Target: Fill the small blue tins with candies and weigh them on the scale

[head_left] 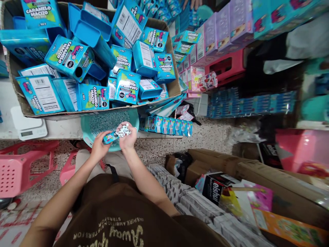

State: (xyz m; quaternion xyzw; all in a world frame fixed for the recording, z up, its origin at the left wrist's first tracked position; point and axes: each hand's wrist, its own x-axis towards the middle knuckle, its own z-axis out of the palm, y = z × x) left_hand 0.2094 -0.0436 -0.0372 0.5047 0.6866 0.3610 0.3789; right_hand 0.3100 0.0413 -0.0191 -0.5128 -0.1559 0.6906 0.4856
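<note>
My left hand (99, 146) grips a small blue candy box (110, 137), its fingers closed around the side. Beside it my right hand (128, 140) is cupped palm up, holding a heap of small pale candies (124, 130) close to the box's end. Both hands are over a turquoise basin (86, 135), where many more pale blue candies (109, 120) lie. The big cardboard carton (177, 90) just beyond the basin is piled with larger blue caramel containers (128, 86); its front edge overhangs part of the basin.
A white kitchen scale (28, 125) is on the table at left. Small blue boxes (168, 126) form a row along the table edge at right. Pink stools (24, 168) stand at lower left. Cardboard boxes (269, 171) crowd the right. Another person's hand (192, 3) shows at the top.
</note>
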